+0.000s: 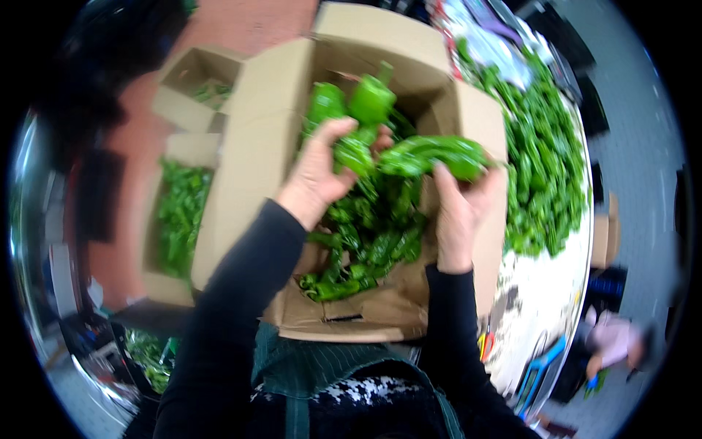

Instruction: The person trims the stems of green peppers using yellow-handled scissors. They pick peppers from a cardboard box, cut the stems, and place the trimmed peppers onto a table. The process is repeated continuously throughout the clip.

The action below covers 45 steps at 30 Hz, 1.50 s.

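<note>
My left hand [323,167] grips several green peppers [372,101] above a large open cardboard box [378,329]. Between the fingers and thumb of my right hand [466,206] is one long, wrinkled green pepper [433,156], held near its stem end. Its other end reaches close to the peppers in my left hand; whether they touch I cannot tell. More green peppers [378,247] lie loose on the bottom of the box, below both hands. The box flaps are folded outwards, and my hands cover part of the pile.
Right of the box, a heap of green peppers [540,175] lies on a white table [543,296], with orange-handled scissors [486,344] and a blue-framed device [540,373] nearer me. Smaller cardboard boxes [164,219] with greens stand at left. Another person [614,340] is at lower right.
</note>
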{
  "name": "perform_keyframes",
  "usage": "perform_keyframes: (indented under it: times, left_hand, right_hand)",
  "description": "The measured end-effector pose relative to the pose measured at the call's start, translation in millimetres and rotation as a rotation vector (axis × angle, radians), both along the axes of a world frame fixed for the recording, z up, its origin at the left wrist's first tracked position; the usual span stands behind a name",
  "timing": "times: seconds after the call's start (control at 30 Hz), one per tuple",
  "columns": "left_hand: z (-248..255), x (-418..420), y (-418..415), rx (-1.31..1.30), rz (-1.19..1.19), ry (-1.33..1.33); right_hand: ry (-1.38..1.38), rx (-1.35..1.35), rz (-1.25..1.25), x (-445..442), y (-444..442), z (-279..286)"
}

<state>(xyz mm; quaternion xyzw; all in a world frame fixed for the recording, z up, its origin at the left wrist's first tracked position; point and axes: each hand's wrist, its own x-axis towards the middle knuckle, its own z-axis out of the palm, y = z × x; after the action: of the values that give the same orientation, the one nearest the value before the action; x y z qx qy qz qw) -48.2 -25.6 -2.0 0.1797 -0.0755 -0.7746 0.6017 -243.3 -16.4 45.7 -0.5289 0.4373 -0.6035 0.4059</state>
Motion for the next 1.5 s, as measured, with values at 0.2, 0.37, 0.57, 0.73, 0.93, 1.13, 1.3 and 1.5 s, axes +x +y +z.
perform_keyframes:
  times: [0.2, 0.37, 0.57, 0.73, 0.93, 1.13, 1.3, 1.5]
  left_hand:
    - [-5.9, -2.7, -3.1, 0.009, 0.048, -0.027]
    - [-14.6, 1.1, -2.4, 0.136, 0.101, 0.001]
    - [13.5, -0.1, 0.0, 0.174, 0.168, -0.136]
    - [2.9, 7.1, -6.1, -0.035, 0.129, -0.152]
    - [-0.1, 0.3, -7.7, -0.038, 0.104, -0.022]
    - [3.2, -0.2, -10.6, -0.059, 0.098, -0.024]
    - [2.6, -2.1, -8.9, -0.065, 0.136, -0.023]
    - [-1.4, 0.5, -9.5, -0.097, 0.109, 0.009]
  right_hand:
    - [-0.014, -0.697, -0.152, 100.1, -17.7, 86.1]
    - [0.557, -0.452, 0.234, 217.6, -77.6, 107.3]
    - [0.709, -0.768, -0.045, 158.5, -52.3, 52.4]
    - [0.45, -0.117, -0.095, 20.8, -52.6, -14.1]
    - [1.237, 0.492, 0.239, -36.2, 23.1, -94.6]
    - [1.634, 0.223, 1.0, -6.4, 80.7, -162.8]
    - [2.2, -0.25, 0.938, 3.8, 91.9, -195.7]
    - [2.176, -0.278, 0.719, -0.8, 85.1, -219.4]
